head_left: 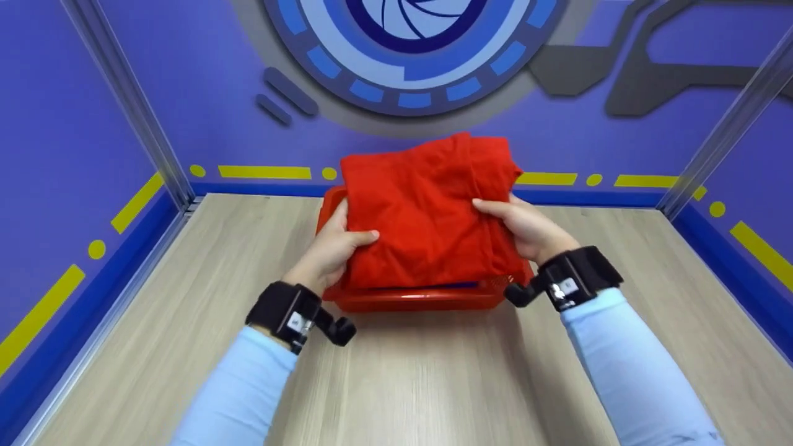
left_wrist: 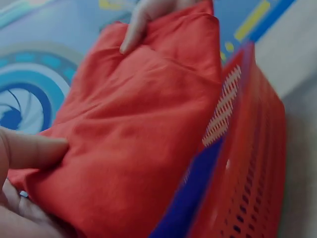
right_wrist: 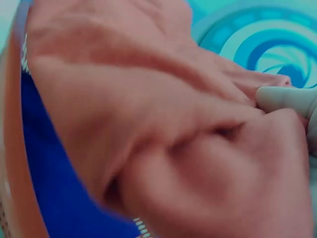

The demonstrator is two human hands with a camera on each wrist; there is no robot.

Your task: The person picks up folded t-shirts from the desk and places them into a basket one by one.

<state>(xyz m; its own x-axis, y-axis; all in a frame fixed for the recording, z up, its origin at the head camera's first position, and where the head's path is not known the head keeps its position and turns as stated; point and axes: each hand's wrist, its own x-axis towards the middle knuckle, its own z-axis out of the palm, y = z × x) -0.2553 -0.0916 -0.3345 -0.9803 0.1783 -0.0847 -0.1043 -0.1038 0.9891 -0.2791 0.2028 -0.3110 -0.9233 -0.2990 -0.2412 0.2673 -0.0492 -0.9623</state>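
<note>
A folded red cloth [head_left: 421, 210], perhaps a garment, is held between both hands over a red plastic basket [head_left: 415, 300]. My left hand [head_left: 331, 248] grips its left edge, the thumb lying on top and the other fingers beneath. On the opposite side my right hand [head_left: 526, 226] pinches the cloth the same way, thumb on the upper face. The cloth is tilted, its far edge higher than its near edge. Blue fabric [right_wrist: 64, 163] shows inside the basket below it in the right wrist view. The fingers under the cloth are mostly hidden.
The basket, with perforated sides [left_wrist: 252, 183], stands on a light wood-grain table [head_left: 396, 378]. Purple-blue printed panels [head_left: 204, 124] rise at the back and both sides, joined by metal corner posts [head_left: 133, 99].
</note>
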